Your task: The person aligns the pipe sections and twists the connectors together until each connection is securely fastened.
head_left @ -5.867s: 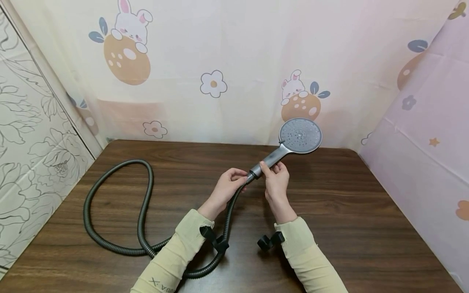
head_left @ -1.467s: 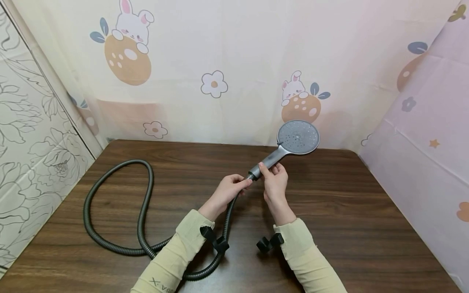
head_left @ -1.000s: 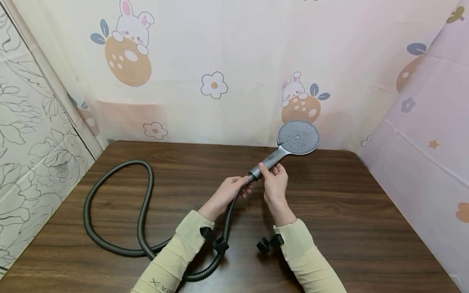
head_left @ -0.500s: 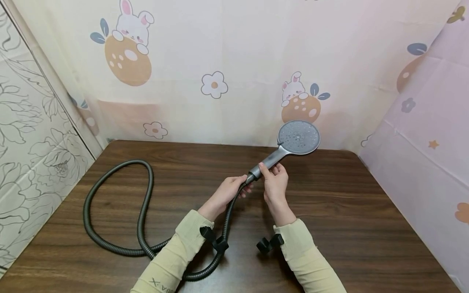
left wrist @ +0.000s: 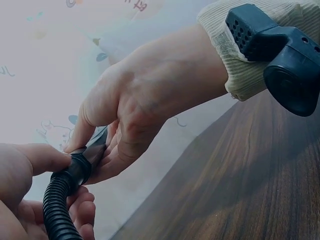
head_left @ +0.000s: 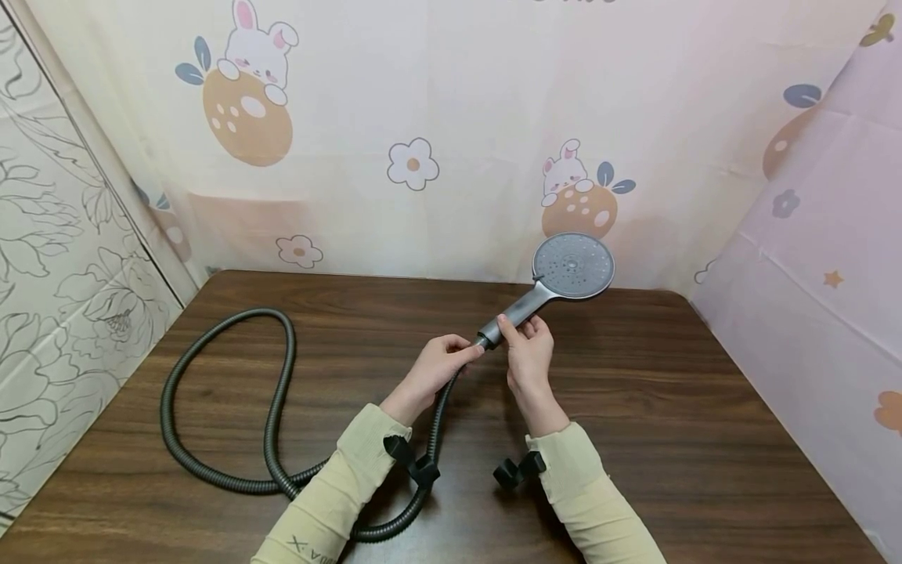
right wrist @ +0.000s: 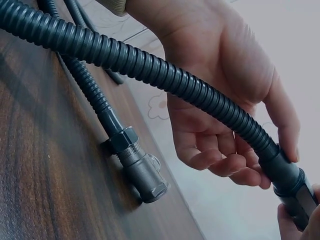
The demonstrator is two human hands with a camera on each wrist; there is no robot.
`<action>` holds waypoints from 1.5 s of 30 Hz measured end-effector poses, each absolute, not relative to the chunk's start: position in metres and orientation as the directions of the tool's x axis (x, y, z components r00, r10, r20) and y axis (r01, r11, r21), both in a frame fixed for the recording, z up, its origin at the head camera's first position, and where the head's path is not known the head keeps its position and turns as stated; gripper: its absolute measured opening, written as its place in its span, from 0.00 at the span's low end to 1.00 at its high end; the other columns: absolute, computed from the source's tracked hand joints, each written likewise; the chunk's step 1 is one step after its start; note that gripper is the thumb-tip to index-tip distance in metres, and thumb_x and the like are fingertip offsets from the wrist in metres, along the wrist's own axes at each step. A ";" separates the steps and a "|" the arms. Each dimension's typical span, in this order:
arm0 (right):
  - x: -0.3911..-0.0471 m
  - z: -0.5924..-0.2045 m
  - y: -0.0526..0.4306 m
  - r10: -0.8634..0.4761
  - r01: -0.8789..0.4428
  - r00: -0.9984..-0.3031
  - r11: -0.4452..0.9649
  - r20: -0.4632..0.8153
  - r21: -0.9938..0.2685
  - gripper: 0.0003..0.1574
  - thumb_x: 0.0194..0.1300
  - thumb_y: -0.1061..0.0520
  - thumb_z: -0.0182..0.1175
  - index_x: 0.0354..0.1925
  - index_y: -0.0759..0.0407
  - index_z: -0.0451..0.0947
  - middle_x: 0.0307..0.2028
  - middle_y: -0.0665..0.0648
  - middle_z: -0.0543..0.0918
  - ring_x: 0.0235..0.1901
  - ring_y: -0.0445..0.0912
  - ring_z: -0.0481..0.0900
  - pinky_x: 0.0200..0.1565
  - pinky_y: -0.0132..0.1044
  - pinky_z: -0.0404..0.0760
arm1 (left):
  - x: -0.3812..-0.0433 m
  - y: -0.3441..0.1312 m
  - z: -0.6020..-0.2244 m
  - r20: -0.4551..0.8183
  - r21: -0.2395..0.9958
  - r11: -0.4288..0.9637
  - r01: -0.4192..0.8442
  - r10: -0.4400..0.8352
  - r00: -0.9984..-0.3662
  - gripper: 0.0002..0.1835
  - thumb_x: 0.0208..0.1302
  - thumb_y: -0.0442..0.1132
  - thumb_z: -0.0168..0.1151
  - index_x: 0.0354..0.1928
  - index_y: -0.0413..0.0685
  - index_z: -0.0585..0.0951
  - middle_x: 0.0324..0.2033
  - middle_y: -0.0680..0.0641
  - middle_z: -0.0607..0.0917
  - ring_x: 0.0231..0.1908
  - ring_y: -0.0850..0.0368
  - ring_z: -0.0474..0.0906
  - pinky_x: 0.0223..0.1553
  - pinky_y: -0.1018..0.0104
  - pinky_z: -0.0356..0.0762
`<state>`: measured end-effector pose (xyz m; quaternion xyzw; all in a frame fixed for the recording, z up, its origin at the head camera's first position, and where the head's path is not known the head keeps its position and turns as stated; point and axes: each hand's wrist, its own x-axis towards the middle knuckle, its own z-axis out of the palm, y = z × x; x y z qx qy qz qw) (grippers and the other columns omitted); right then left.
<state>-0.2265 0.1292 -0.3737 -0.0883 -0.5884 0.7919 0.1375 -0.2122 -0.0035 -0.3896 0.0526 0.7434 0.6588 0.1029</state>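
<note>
My right hand (head_left: 530, 356) holds the handle of a grey shower head (head_left: 574, 266), whose round, nozzle-dotted face is turned up toward the head camera. At the bottom of that handle, the thumb and fingers of my left hand (head_left: 433, 372) pinch the end nut of a dark ribbed shower hose (head_left: 438, 415). In the left wrist view the nut (left wrist: 77, 170) sits against the handle, with the left thumb lying on it. My left hand partly hides the joint in the head view. The hose's other end carries a metal fitting (right wrist: 145, 172) above the wood surface, seen in the right wrist view.
The rest of the hose lies in a wide loop (head_left: 169, 392) on the left of the brown wooden table (head_left: 669, 407). A rabbit-print curtain (head_left: 479, 94) hangs behind. Black wrist cameras (head_left: 520, 468) are strapped on both sleeves.
My left thumb and fingers have shifted round the hose nut, the thumb rolling over it and the fingers drawing in. The right hand and shower head stay nearly still, slightly lower than 5.9 s ago.
</note>
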 end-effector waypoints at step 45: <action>-0.225 -0.372 0.129 0.288 -0.109 -0.957 -0.283 0.024 -0.953 0.25 0.62 0.68 0.53 0.57 0.72 0.60 0.48 0.66 0.72 0.38 0.39 0.79 0.44 0.28 0.77 | -0.212 -0.004 -0.392 0.054 0.959 0.269 0.095 0.157 -0.986 0.10 0.58 0.46 0.62 0.33 0.47 0.79 0.24 0.50 0.76 0.25 0.54 0.69 0.25 0.68 0.65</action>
